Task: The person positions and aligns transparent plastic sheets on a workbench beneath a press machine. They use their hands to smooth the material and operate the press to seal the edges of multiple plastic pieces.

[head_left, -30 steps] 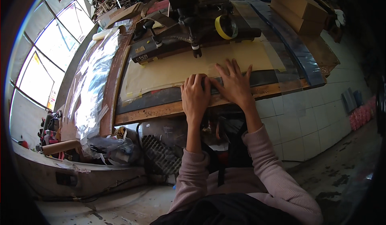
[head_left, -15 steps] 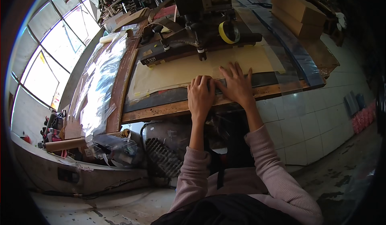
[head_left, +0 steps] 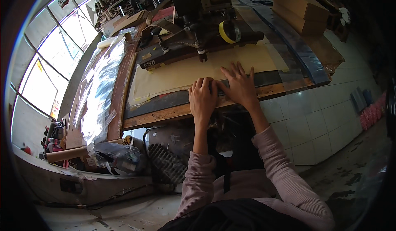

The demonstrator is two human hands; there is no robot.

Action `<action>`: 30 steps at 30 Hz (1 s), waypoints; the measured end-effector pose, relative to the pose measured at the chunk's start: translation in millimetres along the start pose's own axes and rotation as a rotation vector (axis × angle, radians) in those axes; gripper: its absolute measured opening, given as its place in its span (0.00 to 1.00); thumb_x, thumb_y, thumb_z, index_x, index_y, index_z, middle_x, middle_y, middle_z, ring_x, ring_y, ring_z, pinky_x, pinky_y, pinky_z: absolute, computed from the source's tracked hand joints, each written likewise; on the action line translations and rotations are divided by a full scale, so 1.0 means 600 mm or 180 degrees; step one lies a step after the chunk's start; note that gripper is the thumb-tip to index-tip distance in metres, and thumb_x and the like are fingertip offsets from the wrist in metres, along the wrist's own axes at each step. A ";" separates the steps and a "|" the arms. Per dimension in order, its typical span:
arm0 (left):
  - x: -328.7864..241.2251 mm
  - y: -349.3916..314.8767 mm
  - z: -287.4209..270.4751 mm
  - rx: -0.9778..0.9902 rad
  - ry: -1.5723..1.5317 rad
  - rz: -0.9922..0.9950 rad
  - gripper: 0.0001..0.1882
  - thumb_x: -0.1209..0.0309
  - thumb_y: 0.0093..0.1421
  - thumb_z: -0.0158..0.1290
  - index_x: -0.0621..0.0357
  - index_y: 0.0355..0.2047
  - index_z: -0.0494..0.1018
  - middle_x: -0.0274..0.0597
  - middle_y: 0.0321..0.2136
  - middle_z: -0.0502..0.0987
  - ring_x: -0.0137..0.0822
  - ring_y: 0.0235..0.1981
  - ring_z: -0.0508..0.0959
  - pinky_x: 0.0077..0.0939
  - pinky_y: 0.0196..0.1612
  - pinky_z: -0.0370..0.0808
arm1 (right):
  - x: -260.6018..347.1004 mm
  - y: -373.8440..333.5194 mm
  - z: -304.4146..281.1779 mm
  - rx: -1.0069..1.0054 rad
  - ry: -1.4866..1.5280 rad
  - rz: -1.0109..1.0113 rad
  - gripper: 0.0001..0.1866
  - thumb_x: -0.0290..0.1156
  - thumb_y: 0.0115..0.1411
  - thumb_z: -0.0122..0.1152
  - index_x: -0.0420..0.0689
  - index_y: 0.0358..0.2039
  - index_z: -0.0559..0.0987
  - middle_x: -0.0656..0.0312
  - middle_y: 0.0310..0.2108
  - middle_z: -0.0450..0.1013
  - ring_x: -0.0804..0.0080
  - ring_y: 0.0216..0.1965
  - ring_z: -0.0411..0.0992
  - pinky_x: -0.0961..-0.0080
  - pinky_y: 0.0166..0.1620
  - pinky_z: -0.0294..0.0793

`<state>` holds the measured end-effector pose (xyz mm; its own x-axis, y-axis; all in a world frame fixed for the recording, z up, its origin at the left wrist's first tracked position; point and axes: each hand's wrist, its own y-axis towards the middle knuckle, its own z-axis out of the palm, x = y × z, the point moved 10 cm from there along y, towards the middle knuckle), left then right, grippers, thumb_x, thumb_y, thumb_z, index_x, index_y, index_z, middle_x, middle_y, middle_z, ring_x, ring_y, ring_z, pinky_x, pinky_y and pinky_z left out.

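Observation:
A pale yellow sheet [head_left: 177, 77] lies on a dark mat [head_left: 165, 102] at the front of the wooden worktable. My left hand [head_left: 202, 101] rests at the table's front edge, its fingers bent and close together at the sheet's near border. Whatever lies under those fingertips is hidden. Beside it, my right hand [head_left: 240, 87] lies with fingers spread on the sheet, its thumb close to the left hand. Just beyond the sheet stands a dark machine with a long horizontal bar [head_left: 173, 57] and a small forked metal part [head_left: 203, 57] hanging over the sheet.
A yellow tape roll [head_left: 225, 32] hangs on the machine. Shiny clear plastic film [head_left: 101, 90] covers the left side table. Bluish plastic strips [head_left: 305, 62] and a cardboard box [head_left: 303, 10] lie to the right. A bag of scraps [head_left: 119, 156] sits below left.
The whole view has shifted slightly to the left. Both hands keep nearly the same pose and place on the sheet and table edge.

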<state>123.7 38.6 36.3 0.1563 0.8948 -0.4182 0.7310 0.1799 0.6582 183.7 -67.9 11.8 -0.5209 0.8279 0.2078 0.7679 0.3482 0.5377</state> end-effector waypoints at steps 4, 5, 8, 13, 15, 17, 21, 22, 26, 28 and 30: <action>-0.002 -0.001 0.004 0.0036 -0.0037 0.0026 0.07 0.68 0.57 0.48 0.58 0.30 0.71 0.42 0.31 0.73 0.44 0.38 0.73 0.38 0.41 0.66 | -0.001 -0.001 0.000 0.0010 -0.0020 -0.0003 0.30 0.56 0.56 0.48 0.49 0.52 0.69 0.49 0.55 0.61 0.54 0.60 0.54 0.35 0.57 0.44; -0.002 -0.002 0.003 0.0034 -0.0030 0.0032 0.07 0.68 0.57 0.48 0.58 0.30 0.71 0.42 0.31 0.73 0.43 0.38 0.73 0.37 0.41 0.66 | 0.000 -0.001 0.001 0.0007 -0.0016 -0.0009 0.30 0.55 0.56 0.48 0.49 0.52 0.69 0.49 0.55 0.61 0.54 0.60 0.55 0.35 0.57 0.44; -0.003 -0.001 0.005 0.0048 -0.0059 0.0021 0.07 0.68 0.57 0.48 0.58 0.30 0.72 0.42 0.31 0.73 0.43 0.37 0.73 0.37 0.41 0.66 | -0.004 -0.002 0.002 -0.0003 -0.0057 -0.0030 0.30 0.55 0.56 0.47 0.48 0.52 0.69 0.49 0.56 0.60 0.54 0.60 0.54 0.36 0.57 0.44; -0.001 -0.002 0.001 0.0000 -0.0027 0.0020 0.07 0.68 0.57 0.48 0.58 0.29 0.72 0.42 0.31 0.73 0.44 0.36 0.73 0.37 0.40 0.66 | -0.001 -0.001 0.003 -0.0016 -0.0008 -0.0036 0.30 0.55 0.56 0.47 0.48 0.52 0.69 0.48 0.56 0.61 0.53 0.60 0.54 0.36 0.58 0.44; -0.001 -0.001 0.000 -0.0014 -0.0020 0.0035 0.07 0.68 0.57 0.48 0.58 0.30 0.72 0.42 0.31 0.73 0.44 0.36 0.73 0.37 0.40 0.66 | 0.001 -0.001 0.000 -0.0021 0.0005 -0.0048 0.30 0.55 0.56 0.47 0.48 0.52 0.69 0.48 0.55 0.61 0.52 0.60 0.54 0.36 0.57 0.45; 0.000 -0.001 0.002 0.0026 -0.0027 0.0018 0.08 0.67 0.57 0.48 0.58 0.30 0.72 0.42 0.31 0.73 0.44 0.37 0.73 0.37 0.41 0.66 | 0.002 0.000 0.000 -0.0022 0.0022 -0.0058 0.30 0.55 0.56 0.47 0.47 0.52 0.70 0.48 0.55 0.61 0.52 0.60 0.54 0.36 0.57 0.45; -0.004 -0.001 0.006 0.0021 -0.0055 0.0040 0.08 0.67 0.57 0.48 0.58 0.30 0.71 0.42 0.31 0.73 0.44 0.37 0.73 0.37 0.41 0.66 | -0.006 -0.002 0.003 -0.0015 -0.0007 -0.0041 0.30 0.55 0.56 0.46 0.47 0.52 0.69 0.48 0.56 0.60 0.52 0.60 0.54 0.36 0.57 0.46; -0.003 -0.002 0.005 0.0019 -0.0053 0.0031 0.08 0.67 0.57 0.48 0.58 0.30 0.71 0.42 0.31 0.73 0.44 0.37 0.73 0.37 0.41 0.66 | -0.003 -0.002 0.004 0.0006 0.0005 -0.0042 0.30 0.55 0.56 0.46 0.47 0.52 0.69 0.48 0.56 0.60 0.52 0.60 0.54 0.37 0.57 0.46; -0.004 -0.001 0.000 -0.0029 0.0001 0.0055 0.07 0.68 0.57 0.48 0.57 0.30 0.73 0.42 0.31 0.74 0.45 0.36 0.73 0.37 0.40 0.67 | -0.002 -0.001 0.004 0.0038 0.0033 -0.0039 0.30 0.55 0.57 0.46 0.47 0.52 0.69 0.48 0.56 0.60 0.52 0.61 0.54 0.37 0.57 0.46; -0.004 -0.001 -0.001 -0.0040 -0.0003 0.0054 0.07 0.68 0.57 0.48 0.57 0.30 0.72 0.42 0.31 0.74 0.44 0.36 0.73 0.37 0.40 0.67 | -0.003 -0.001 0.007 0.0031 0.0028 -0.0025 0.30 0.55 0.56 0.46 0.47 0.52 0.69 0.48 0.56 0.60 0.52 0.61 0.54 0.37 0.57 0.46; -0.004 -0.001 0.000 -0.0046 -0.0008 0.0055 0.07 0.68 0.57 0.48 0.57 0.30 0.72 0.42 0.31 0.74 0.44 0.36 0.73 0.37 0.40 0.67 | -0.003 0.000 0.007 0.0045 0.0015 -0.0027 0.30 0.55 0.56 0.46 0.47 0.52 0.69 0.48 0.56 0.60 0.53 0.61 0.54 0.37 0.57 0.46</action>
<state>122.6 36.4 36.9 0.1704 0.8968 -0.4084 0.7186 0.1705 0.6742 186.2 -67.6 7.7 -0.5292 0.8228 0.2070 0.7686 0.3616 0.5278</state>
